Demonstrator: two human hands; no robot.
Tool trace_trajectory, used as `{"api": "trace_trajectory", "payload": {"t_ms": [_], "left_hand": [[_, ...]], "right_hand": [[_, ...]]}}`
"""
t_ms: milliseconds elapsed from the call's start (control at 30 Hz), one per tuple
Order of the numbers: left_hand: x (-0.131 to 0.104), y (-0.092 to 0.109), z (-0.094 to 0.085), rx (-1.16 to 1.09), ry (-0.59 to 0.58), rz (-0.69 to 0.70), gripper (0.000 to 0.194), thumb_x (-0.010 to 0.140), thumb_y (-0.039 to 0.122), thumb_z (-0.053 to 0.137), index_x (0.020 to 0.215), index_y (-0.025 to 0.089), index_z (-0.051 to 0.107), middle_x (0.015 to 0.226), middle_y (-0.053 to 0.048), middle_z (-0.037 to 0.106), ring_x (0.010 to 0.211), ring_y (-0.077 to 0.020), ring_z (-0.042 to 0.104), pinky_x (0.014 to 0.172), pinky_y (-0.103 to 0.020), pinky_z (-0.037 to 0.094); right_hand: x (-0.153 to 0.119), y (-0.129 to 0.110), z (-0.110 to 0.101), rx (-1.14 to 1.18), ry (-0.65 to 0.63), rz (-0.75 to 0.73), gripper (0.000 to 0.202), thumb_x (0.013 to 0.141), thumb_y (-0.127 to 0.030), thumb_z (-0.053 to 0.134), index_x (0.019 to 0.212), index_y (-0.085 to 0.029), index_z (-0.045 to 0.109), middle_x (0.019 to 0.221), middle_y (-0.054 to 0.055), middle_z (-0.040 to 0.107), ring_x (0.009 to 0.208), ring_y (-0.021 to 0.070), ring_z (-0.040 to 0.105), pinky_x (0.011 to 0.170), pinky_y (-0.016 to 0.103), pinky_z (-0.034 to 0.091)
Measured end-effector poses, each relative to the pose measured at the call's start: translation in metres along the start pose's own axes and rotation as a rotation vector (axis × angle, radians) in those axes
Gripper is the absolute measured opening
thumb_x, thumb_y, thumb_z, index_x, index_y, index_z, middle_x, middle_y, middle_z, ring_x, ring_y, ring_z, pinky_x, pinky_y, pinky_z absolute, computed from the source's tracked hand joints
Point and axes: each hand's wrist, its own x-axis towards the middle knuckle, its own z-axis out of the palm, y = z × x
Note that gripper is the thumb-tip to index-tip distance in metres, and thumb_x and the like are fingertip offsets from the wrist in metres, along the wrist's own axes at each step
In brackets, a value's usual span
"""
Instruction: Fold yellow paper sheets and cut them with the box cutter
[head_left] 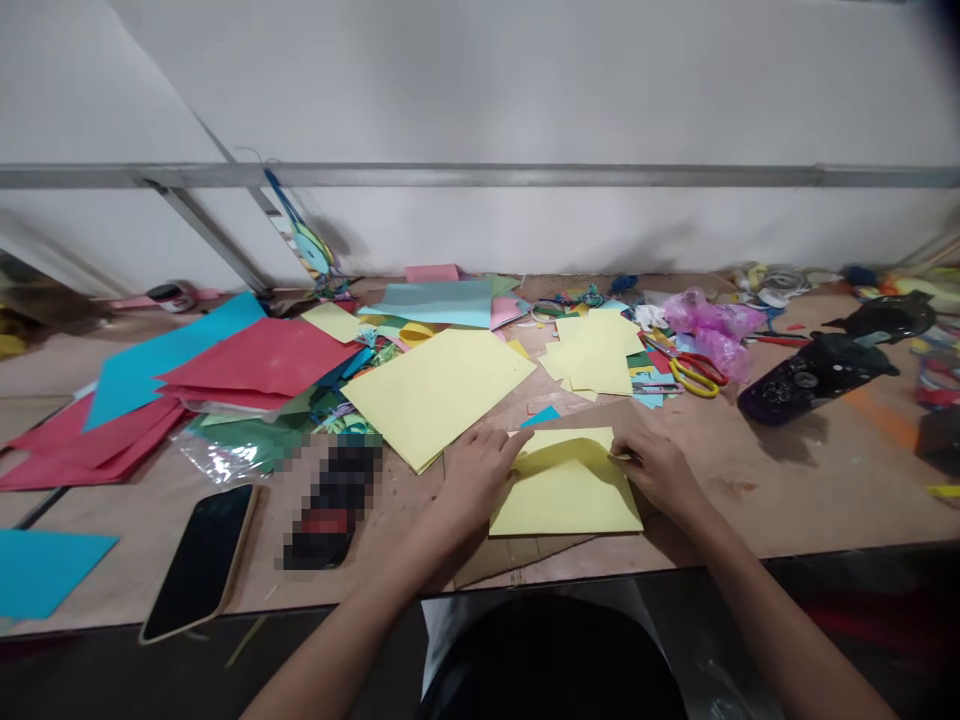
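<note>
A yellow paper sheet (568, 500) lies near the table's front edge, its far edge curled up and over toward me. My left hand (484, 468) has its fingers closed at the sheet's far left corner. At the far right corner my right hand (654, 470) pinches the raised edge between thumb and fingers. Brown cardboard (525, 558) shows beneath the sheet. Just beyond my left hand are larger yellow sheets (439, 390). Small yellow pieces (596, 352) are piled behind the held sheet, beside a blue scrap (541, 415).
Red sheets (259, 360), blue sheets (176, 350), a phone (201, 560) and a pixelated dark object (330, 505) are at left. Scissors (694, 378), a pink plastic bag (709, 325) and a dark bottle (810, 380) lie at right. A metal rail (480, 176) crosses the wall.
</note>
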Motion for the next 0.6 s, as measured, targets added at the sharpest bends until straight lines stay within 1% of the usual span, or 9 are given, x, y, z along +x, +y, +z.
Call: {"api": "trace_trajectory", "payload": {"t_ms": [67, 100, 167, 200, 267, 367, 433, 533, 600], "left_hand": [[-0.004, 0.003, 0.002, 0.027, -0.019, 0.024, 0.03, 0.101, 0.019, 0.058, 0.13, 0.022, 0.064, 0.113, -0.009, 0.07, 0.112, -0.0301, 0.061, 0.097, -0.044, 0.045], [-0.006, 0.004, 0.003, 0.042, -0.031, 0.037, 0.022, 0.102, 0.018, 0.055, 0.12, 0.022, 0.068, 0.11, -0.009, 0.069, 0.109, -0.0297, 0.061, 0.096, -0.043, 0.046], [-0.008, 0.005, 0.003, 0.065, -0.046, 0.066, 0.019, 0.103, 0.016, 0.052, 0.106, 0.022, 0.069, 0.11, -0.009, 0.069, 0.106, -0.0291, 0.06, 0.093, -0.043, 0.047], [-0.01, 0.006, 0.004, 0.069, -0.05, 0.081, 0.019, 0.103, 0.015, 0.051, 0.104, 0.021, 0.069, 0.112, -0.01, 0.068, 0.106, -0.0286, 0.06, 0.092, -0.042, 0.047], [-0.013, 0.006, 0.004, 0.055, -0.056, 0.112, 0.02, 0.103, 0.013, 0.05, 0.106, 0.021, 0.067, 0.118, -0.01, 0.068, 0.105, -0.0278, 0.061, 0.092, -0.042, 0.048], [-0.021, 0.005, 0.008, 0.009, -0.06, 0.149, 0.024, 0.102, 0.009, 0.047, 0.112, 0.02, 0.065, 0.125, -0.011, 0.067, 0.108, -0.027, 0.062, 0.094, -0.042, 0.05], [-0.028, 0.005, 0.012, -0.024, -0.045, 0.153, 0.028, 0.101, 0.007, 0.046, 0.116, 0.02, 0.064, 0.131, -0.011, 0.066, 0.111, -0.0269, 0.063, 0.095, -0.042, 0.051], [-0.037, 0.006, 0.016, -0.062, -0.047, 0.141, 0.034, 0.099, 0.004, 0.047, 0.123, 0.022, 0.064, 0.139, -0.012, 0.063, 0.115, -0.0274, 0.064, 0.095, -0.042, 0.053], [-0.042, 0.006, 0.017, -0.087, -0.058, 0.142, 0.043, 0.097, 0.003, 0.049, 0.132, 0.023, 0.062, 0.143, -0.012, 0.061, 0.12, -0.0282, 0.064, 0.096, -0.042, 0.054]], "right_hand": [[-0.003, 0.001, 0.001, -0.008, 0.031, -0.019, 0.011, 0.091, -0.018, 0.057, 0.094, -0.023, 0.067, 0.094, 0.006, 0.074, 0.087, 0.0239, 0.068, 0.073, 0.033, 0.047], [-0.005, 0.001, 0.002, -0.013, 0.034, -0.039, 0.017, 0.09, -0.016, 0.057, 0.1, -0.024, 0.068, 0.099, 0.006, 0.075, 0.089, 0.024, 0.069, 0.075, 0.033, 0.048], [-0.008, 0.0, 0.003, -0.028, 0.011, -0.083, 0.034, 0.084, -0.008, 0.057, 0.112, -0.025, 0.069, 0.106, 0.006, 0.076, 0.094, 0.0239, 0.07, 0.079, 0.033, 0.05], [-0.01, -0.001, 0.004, -0.046, -0.002, -0.106, 0.041, 0.08, -0.005, 0.056, 0.113, -0.025, 0.07, 0.107, 0.005, 0.076, 0.095, 0.0239, 0.07, 0.08, 0.033, 0.05], [-0.016, -0.003, 0.006, -0.118, 0.008, -0.142, 0.042, 0.075, 0.0, 0.055, 0.103, -0.026, 0.073, 0.099, 0.004, 0.077, 0.093, 0.024, 0.069, 0.083, 0.034, 0.05], [-0.029, -0.005, 0.008, -0.231, 0.059, -0.198, 0.037, 0.075, 0.002, 0.052, 0.088, -0.025, 0.074, 0.09, 0.005, 0.076, 0.086, 0.024, 0.068, 0.086, 0.037, 0.049], [-0.039, -0.006, 0.01, -0.255, 0.059, -0.203, 0.04, 0.076, 0.002, 0.051, 0.091, -0.025, 0.075, 0.096, 0.006, 0.078, 0.087, 0.0245, 0.068, 0.086, 0.038, 0.049], [-0.051, -0.004, 0.012, -0.253, 0.048, -0.161, 0.045, 0.073, 0.001, 0.052, 0.098, -0.026, 0.077, 0.109, 0.006, 0.079, 0.095, 0.0262, 0.07, 0.087, 0.038, 0.052], [-0.056, -0.003, 0.013, -0.249, 0.053, -0.162, 0.048, 0.072, 0.001, 0.052, 0.102, -0.026, 0.077, 0.116, 0.006, 0.079, 0.101, 0.0271, 0.072, 0.09, 0.038, 0.053]]}}
